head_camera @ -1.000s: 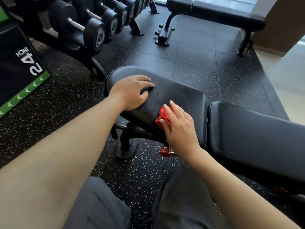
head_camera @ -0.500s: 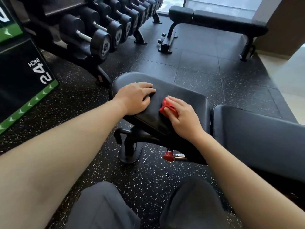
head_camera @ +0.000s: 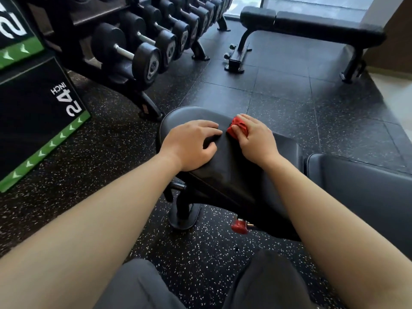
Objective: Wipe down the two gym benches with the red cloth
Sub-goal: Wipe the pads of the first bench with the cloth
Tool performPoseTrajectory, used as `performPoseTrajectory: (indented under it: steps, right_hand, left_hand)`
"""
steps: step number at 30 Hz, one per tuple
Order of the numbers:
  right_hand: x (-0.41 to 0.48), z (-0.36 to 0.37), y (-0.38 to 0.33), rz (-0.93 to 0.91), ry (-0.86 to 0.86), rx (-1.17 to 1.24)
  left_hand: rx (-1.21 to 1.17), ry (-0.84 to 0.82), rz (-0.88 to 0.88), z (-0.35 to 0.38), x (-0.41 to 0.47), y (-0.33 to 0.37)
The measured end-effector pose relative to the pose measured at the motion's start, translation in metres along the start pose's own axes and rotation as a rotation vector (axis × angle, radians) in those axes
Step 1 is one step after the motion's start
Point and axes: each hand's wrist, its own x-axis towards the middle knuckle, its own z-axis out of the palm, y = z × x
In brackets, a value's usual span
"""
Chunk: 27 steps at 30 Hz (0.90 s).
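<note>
- While its fingers curl round the bunched red cloth [head_camera: 238, 128], the right hand [head_camera: 256, 141] presses it onto the far edge of the near bench's seat pad [head_camera: 234, 175].
- Just beside the cloth, the left hand [head_camera: 191, 146] lies palm-down on the same pad, with its fingers loosely bent and holding nothing.
- Both bare forearms reach in from the bottom of the view, above knees in grey trousers [head_camera: 142, 286].
- Right of the seat pad, across a narrow gap, lies the back pad [head_camera: 361, 190]. Under the seat a red knob [head_camera: 239, 226] sticks out near the black foot [head_camera: 182, 217].
- All of it stands on speckled rubber floor [head_camera: 200, 264].
- To the left stands a dumbbell rack [head_camera: 138, 85] loaded with black dumbbells, and nearer — a black-and-green plyo box [head_camera: 33, 121] marked "24 INCH".
- Well apart, at the far side by the window, stands the second bench [head_camera: 312, 30], flat and black.
</note>
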Motion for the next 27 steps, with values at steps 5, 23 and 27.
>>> performPoseTrajectory:
  steps: [5, 23, 27]
  right_hand:
    - [0.03, 0.003, 0.004, 0.063, -0.004, -0.017]
    - [-0.101, -0.005, -0.018, -0.198, -0.009, 0.071]
    - [-0.083, -0.002, -0.017, -0.183, -0.031, 0.05]
  left_hand:
    - [-0.017, 0.015, 0.007, 0.002, 0.002, -0.003]
    - [0.118, -0.102, -0.061, -0.016, -0.005, -0.023]
    - [0.029, 0.034, -0.04, -0.008, -0.007, -0.025]
